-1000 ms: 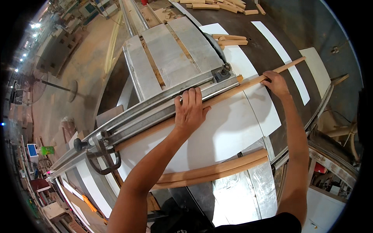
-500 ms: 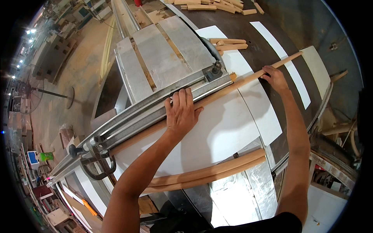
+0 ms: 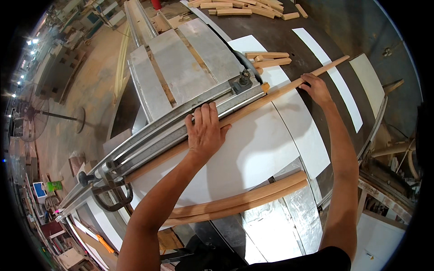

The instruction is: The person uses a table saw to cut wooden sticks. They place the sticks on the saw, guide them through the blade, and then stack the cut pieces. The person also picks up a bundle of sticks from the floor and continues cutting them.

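A long wooden strip [image 3: 251, 107] lies along the near side of a metal fence [image 3: 181, 128], its far end reaching out to the upper right. My left hand [image 3: 205, 131] is closed across both, fingers hooked over the fence and thumb on the strip. Farther along, my right hand [image 3: 318, 86] grips the same strip between thumb and fingers. A metal end block [image 3: 242, 81] sits on the fence between my hands. At the fence's left end is a dark clamp [image 3: 113, 196]. Beneath the strip lies a white sheet [image 3: 244, 153].
Two wooden strips [image 3: 239, 202] lie side by side nearest me. Short wooden pieces [image 3: 271, 58] rest beyond the fence's end, with a pile of offcuts [image 3: 244, 7] at the far edge. A slotted metal table [image 3: 181, 58] stands beyond the fence. A fan [image 3: 34, 108] stands far left.
The view has shifted slightly, with the fence, strip and both hands appearing a little farther left. Both hands keep their hold.
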Demonstrator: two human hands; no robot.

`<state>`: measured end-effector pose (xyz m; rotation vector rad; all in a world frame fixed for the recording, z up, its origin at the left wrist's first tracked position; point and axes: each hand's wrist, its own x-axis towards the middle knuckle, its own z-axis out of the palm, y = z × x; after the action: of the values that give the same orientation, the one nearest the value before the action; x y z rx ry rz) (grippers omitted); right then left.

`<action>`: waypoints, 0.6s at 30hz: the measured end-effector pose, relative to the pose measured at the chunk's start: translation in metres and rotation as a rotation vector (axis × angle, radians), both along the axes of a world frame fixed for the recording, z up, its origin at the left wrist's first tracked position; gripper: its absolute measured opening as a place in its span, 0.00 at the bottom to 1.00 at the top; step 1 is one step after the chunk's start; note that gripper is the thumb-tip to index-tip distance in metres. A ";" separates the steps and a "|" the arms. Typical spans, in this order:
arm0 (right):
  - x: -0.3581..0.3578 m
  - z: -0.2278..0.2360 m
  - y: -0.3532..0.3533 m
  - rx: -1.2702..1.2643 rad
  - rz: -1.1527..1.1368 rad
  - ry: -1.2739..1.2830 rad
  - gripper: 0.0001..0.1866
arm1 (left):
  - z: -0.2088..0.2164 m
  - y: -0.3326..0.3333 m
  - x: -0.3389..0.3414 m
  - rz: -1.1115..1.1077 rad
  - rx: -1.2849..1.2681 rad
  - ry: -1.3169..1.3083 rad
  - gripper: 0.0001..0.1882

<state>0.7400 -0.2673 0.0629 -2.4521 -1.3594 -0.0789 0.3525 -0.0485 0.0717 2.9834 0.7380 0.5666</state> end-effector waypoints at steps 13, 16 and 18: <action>0.002 -0.001 0.001 0.027 0.009 -0.033 0.20 | -0.003 0.001 0.000 -0.013 0.011 -0.019 0.44; 0.002 0.000 0.003 0.011 0.009 -0.031 0.20 | -0.004 0.001 -0.001 -0.007 0.020 -0.024 0.44; 0.003 -0.001 0.002 0.030 0.020 -0.026 0.20 | -0.004 0.001 0.000 -0.008 0.004 -0.012 0.44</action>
<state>0.7429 -0.2655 0.0615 -2.4200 -1.3837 -0.1257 0.3521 -0.0471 0.0680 2.9831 0.7246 0.5857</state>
